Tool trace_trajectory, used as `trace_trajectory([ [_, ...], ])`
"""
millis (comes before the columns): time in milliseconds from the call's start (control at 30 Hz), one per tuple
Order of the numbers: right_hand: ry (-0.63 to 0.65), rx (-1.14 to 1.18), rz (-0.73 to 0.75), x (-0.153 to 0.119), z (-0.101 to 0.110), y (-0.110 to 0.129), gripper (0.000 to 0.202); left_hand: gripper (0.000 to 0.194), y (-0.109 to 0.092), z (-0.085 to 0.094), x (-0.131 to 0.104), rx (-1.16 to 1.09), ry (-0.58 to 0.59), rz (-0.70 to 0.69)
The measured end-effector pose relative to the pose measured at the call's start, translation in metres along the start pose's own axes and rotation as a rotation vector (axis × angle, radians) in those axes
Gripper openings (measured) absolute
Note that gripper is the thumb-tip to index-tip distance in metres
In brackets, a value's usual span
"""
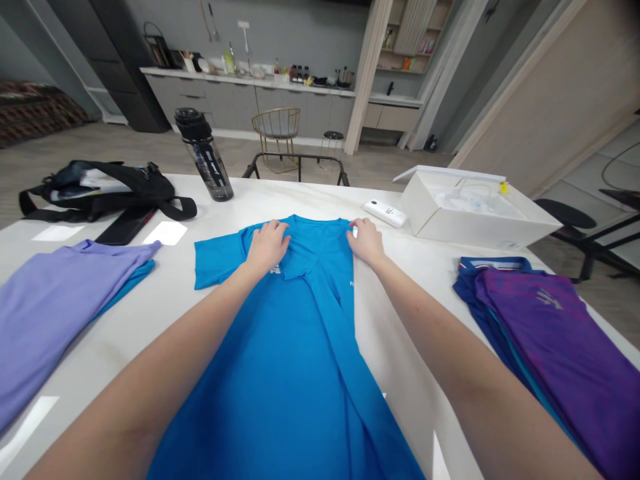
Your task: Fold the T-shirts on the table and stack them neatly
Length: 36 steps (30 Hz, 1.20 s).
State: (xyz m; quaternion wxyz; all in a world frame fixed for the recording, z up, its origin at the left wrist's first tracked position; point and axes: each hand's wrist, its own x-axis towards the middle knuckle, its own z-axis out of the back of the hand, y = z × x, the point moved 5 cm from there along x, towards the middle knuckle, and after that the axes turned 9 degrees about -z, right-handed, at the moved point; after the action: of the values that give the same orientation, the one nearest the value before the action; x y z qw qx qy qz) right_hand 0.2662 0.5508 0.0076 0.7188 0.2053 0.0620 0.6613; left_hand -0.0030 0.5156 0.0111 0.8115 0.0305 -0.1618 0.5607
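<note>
A blue T-shirt lies on the table in front of me, its collar away from me. Its right side is folded inward over the body, and a short sleeve sticks out at the left. My left hand rests on the cloth beside the collar, fingers slightly bent and apart. At the folded shoulder edge, my right hand pinches the fabric between thumb and fingers. Part of the small chest print is covered by my left hand.
Folded purple shirts lie at right, a lilac shirt at left. Farther back are a black bag, phone, water bottle, white handheld device and open white box. A chair stands behind the table.
</note>
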Motion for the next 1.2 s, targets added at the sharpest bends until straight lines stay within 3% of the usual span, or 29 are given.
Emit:
trace_trajectory([
  [167,0.179,0.157,0.159,-0.091,0.024,0.011,0.019,0.034,-0.049,0.010,-0.056,-0.146,0.094,-0.236],
  [300,0.297,0.165,0.277,-0.173,0.035,0.023,0.018,0.032,-0.093,0.015,-0.111,-0.216,0.152,-0.291],
  [533,0.264,0.024,0.195,-0.279,0.055,0.021,0.023,0.032,-0.149,0.032,-0.198,-0.182,0.187,-0.301],
  [767,0.227,-0.086,0.090,-0.352,0.084,0.003,0.036,0.032,-0.192,0.049,-0.242,-0.212,0.180,-0.351],
  [1000,0.122,-0.276,0.002,-0.406,0.106,-0.010,0.021,0.029,-0.234,0.064,-0.276,-0.253,0.199,-0.319],
  [1200,0.045,-0.295,-0.044,-0.442,0.110,-0.031,0.016,0.026,-0.261,0.069,-0.313,-0.249,0.201,-0.312],
])
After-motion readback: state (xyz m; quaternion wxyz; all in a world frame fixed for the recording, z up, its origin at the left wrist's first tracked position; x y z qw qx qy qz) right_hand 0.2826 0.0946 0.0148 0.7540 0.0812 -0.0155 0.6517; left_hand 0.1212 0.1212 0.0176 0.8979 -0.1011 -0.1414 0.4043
